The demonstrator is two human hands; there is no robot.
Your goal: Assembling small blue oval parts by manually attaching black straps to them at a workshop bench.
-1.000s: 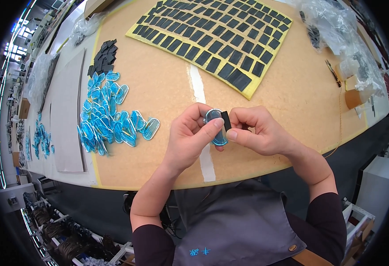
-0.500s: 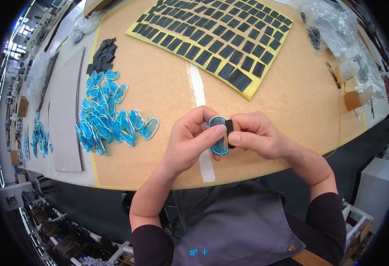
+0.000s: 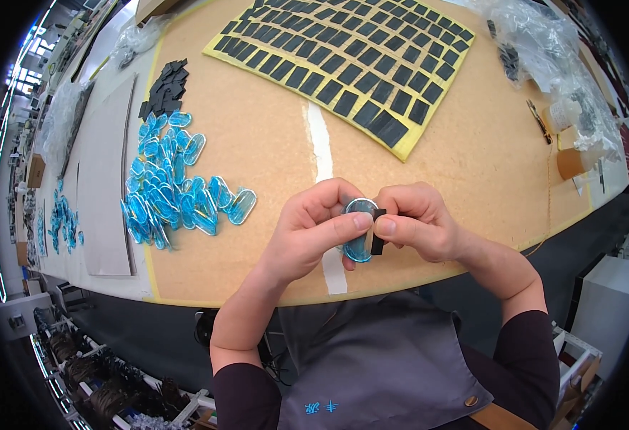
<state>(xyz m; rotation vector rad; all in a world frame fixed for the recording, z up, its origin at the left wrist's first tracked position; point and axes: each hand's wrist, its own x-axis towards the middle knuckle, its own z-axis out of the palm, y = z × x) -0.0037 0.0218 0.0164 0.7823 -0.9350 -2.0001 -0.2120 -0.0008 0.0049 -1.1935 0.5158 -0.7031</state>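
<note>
While the left hand pinches a blue oval piece between thumb and fingers, the thumb laid right across its face, we've got the oval on the near side of the yellow board, up off the table and well apart from that board. Over to the right hand, and it's thumb against bent forefinger, nipping a narrow black strip right at the oval's edge; whether the two touch, I can't tell! Beneath the hands a white stripe runs from near the board's front edge toward the person, across the brown tabletop. Look at the board itself: row upon row of black rectangles, some nudged up against each other. Left of the board and nearer the person, there's a loose heap of blue ovals, and behind it, off the board's left end, a pile of black pieces. Farther left of the board, a long grey sheet. Swing to the board's right: crumpled clear plastic, then nearer the person some snips and an amber container
</note>
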